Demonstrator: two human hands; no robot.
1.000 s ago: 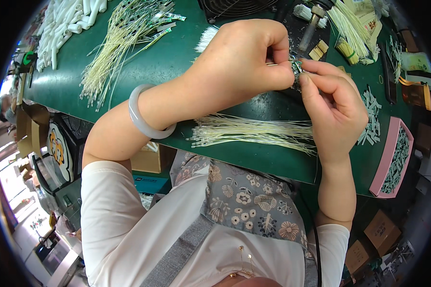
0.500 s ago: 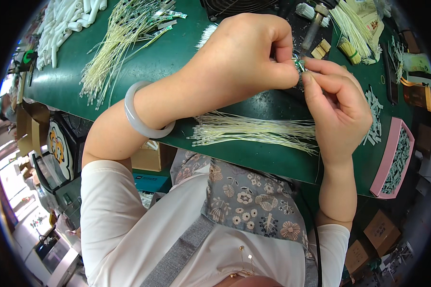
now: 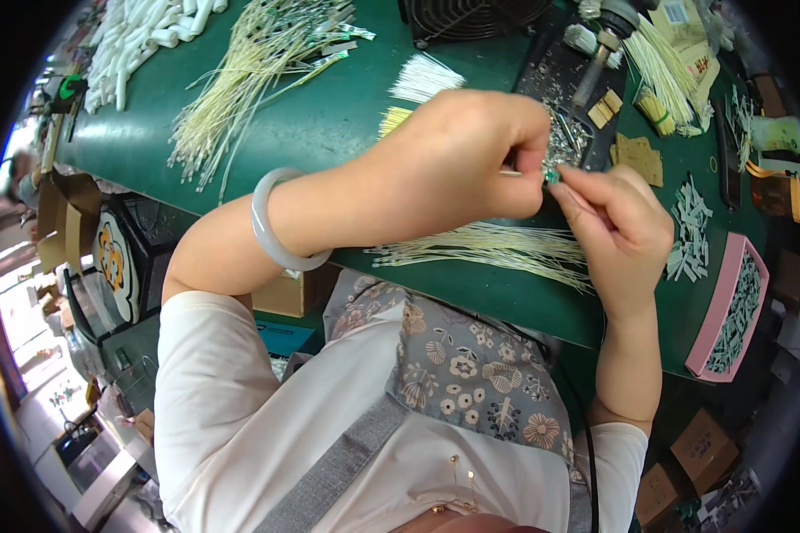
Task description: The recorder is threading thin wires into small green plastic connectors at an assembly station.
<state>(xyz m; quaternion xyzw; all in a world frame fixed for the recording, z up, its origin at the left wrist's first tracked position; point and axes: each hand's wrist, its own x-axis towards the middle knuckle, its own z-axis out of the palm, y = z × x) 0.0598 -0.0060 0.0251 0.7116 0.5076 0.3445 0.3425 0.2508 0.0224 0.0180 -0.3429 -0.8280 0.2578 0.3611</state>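
A small green circuit board [image 3: 553,176] is pinched between my two hands, mostly covered by the fingertips. My left hand [image 3: 476,160] is closed, its thumb and curled forefinger at the board's left end. The closed right hand [image 3: 627,222] grips the other end between thumb and forefinger. Just beyond them a soldering iron [image 3: 598,67] points down over a dark tray [image 3: 535,75] strewn with metallic bits. Below my left hand lies a bundle of thin pale wires [image 3: 489,244], partly covered by that hand.
Wired boards [image 3: 249,80] and white tubes [image 3: 138,44] lie at the far left. A black fan [image 3: 476,22] stands at the back. White wires [image 3: 425,78] lie before it. On the right are loose small boards [image 3: 689,231] and a pink box [image 3: 716,333] full of them.
Both hands have drawn back toward me, away from the soldering iron's tip, with the small circuit board between them. More of the tray and the white wires now shows.
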